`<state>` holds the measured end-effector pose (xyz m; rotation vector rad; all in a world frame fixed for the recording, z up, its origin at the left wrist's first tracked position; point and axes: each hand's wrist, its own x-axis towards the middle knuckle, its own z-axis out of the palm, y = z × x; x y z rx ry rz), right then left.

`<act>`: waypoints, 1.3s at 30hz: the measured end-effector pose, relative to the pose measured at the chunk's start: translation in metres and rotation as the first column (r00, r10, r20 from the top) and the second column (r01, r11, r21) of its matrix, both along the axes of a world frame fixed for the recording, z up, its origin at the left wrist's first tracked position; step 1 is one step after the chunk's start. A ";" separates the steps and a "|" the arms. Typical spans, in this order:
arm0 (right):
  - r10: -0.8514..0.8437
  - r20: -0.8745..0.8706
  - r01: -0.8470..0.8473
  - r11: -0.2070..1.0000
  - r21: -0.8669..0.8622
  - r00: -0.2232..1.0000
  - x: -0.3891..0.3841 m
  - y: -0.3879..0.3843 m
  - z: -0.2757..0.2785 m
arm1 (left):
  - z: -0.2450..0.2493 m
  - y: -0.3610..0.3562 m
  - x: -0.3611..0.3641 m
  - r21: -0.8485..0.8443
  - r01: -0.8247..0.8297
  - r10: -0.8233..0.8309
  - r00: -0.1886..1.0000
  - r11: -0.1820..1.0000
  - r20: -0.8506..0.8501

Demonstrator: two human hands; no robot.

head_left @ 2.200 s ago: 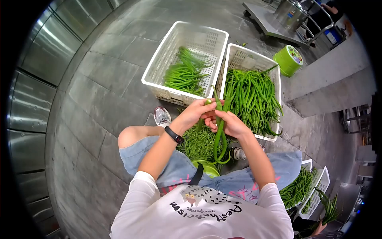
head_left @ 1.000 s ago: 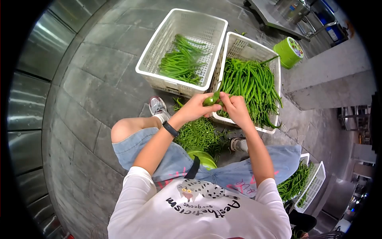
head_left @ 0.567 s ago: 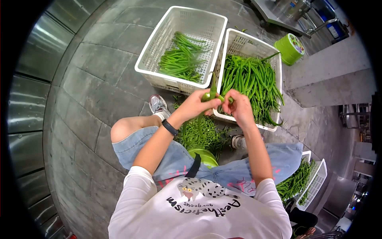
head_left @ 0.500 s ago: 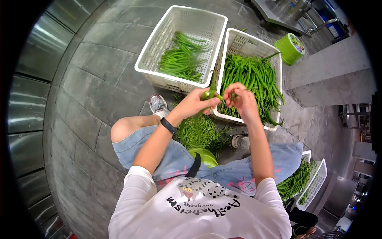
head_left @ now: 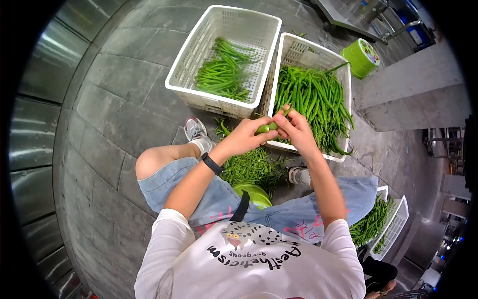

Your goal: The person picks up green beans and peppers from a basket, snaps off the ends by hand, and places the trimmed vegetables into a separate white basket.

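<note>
Green peppers are wrapped in my left hand, in front of the crates. Close against it, my right hand pinches the end of a green pepper near my left fingertips. Behind my hands is a white crate filled with long green peppers. To its left, another white crate holds a smaller bunch of green peppers. Below my hands, a heap of small green pieces lies between my feet.
A green stool stands beyond the full crate, near a concrete ledge. Another crate of green peppers is at the right, with a person's hand below it. A metal cart is at the back.
My right hand has moved left and closed in against my left hand. The pepper that pointed up from my left hand no longer shows upright. The view has shifted slightly.
</note>
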<state>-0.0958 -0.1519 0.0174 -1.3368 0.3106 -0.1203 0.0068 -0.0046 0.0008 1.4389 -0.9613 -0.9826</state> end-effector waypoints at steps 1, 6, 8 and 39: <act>-0.011 -0.003 0.011 0.998 0.068 1.000 -0.001 0.001 -0.002 | -0.001 0.000 0.000 -0.001 0.008 -0.008 1.000 1.000 0.008; 0.004 0.024 -0.013 0.924 0.382 1.000 -0.004 -0.004 -0.010 | 0.000 0.000 0.000 -0.010 0.079 -0.080 0.993 0.997 -0.088; -0.031 0.049 0.006 0.897 0.441 0.998 -0.003 -0.001 -0.005 | 0.000 0.001 0.004 -0.057 0.018 -0.034 0.954 0.998 -0.299; 0.242 -0.339 -0.171 0.959 0.227 0.909 -0.031 0.078 -0.035 | 0.054 0.035 0.031 -0.291 -0.710 0.577 0.696 0.641 -0.428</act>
